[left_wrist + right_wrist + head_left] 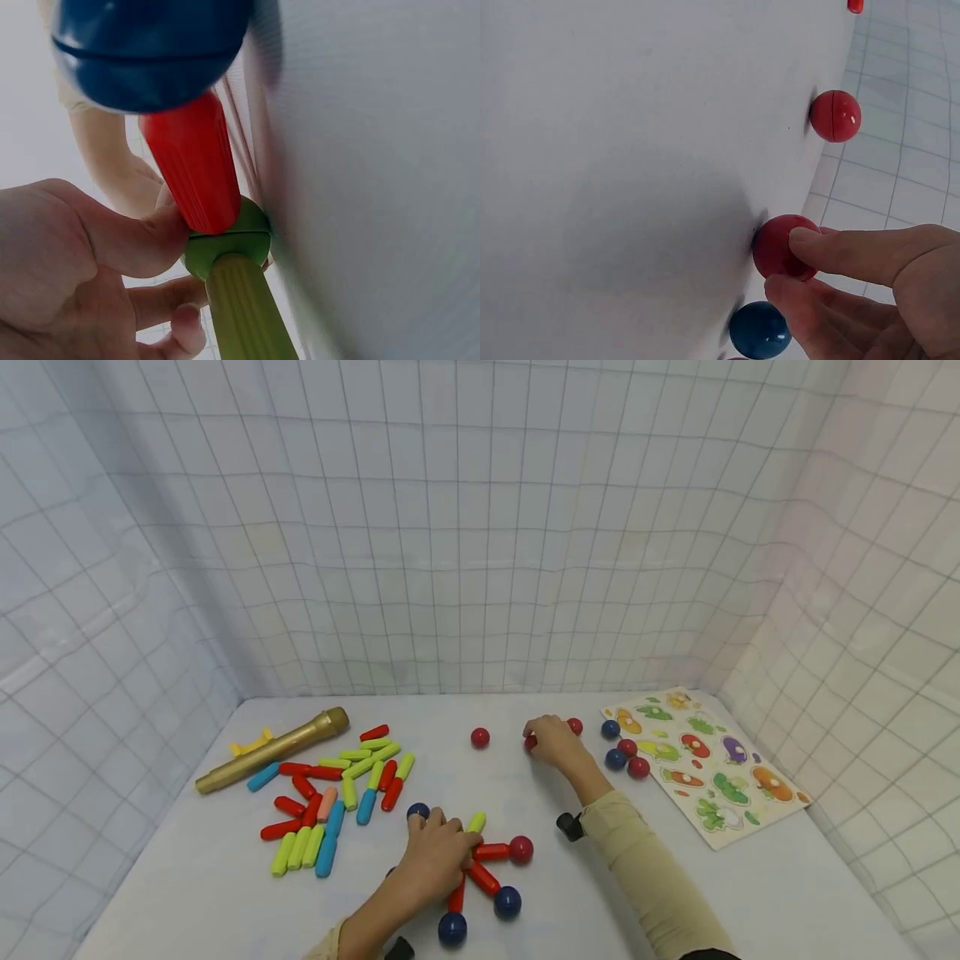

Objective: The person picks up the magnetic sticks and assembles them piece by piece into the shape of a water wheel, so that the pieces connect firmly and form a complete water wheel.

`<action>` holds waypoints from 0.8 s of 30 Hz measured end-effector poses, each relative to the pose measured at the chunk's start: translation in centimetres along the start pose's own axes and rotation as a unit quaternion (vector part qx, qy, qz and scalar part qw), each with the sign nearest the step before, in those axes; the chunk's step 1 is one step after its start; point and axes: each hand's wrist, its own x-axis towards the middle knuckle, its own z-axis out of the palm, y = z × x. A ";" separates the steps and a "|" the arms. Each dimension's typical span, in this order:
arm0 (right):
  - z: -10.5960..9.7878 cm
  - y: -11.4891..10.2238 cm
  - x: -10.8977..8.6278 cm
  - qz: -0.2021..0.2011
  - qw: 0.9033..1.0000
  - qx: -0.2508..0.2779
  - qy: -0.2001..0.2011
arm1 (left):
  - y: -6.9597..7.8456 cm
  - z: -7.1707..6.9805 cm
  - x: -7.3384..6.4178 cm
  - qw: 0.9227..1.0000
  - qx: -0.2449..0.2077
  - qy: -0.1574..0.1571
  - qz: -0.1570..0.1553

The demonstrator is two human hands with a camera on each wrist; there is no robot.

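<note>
My left hand (pixel 433 862) grips the centre of a ball-and-stick toy. In the left wrist view the thumb and fingers are at its green ball (pixel 229 253), from which a red stick (pixel 193 161) runs to a blue ball (pixel 150 56) and a yellow-green stick (pixel 247 307) leads away. More red sticks (pixel 482 877) spread from the centre to a red ball (pixel 521 850) and dark blue balls (pixel 507 902). Farther back, my right hand (pixel 558 745) pinches a loose red ball (pixel 774 244) between thumb and fingers, right at the tabletop.
Loose red, blue and yellow-green sticks (pixel 302 847) lie at the left, in front of a gold tube (pixel 277 752). Another red ball (pixel 480 738) sits at the back. Red and blue balls (pixel 616 759) cluster beside a vegetable picture board (pixel 720 777) at the right.
</note>
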 end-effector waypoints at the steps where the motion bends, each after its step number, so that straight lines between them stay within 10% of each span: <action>1: 0.1 0.0 -0.2 0.000 1.000 0.006 0.001 | 0.0 -0.1 0.1 1.000 -0.001 0.001 0.002; 24: 1.6 -1.7 -6.1 -0.076 0.985 0.150 -0.049 | 0.0 -0.3 0.0 0.999 -0.038 -0.002 0.005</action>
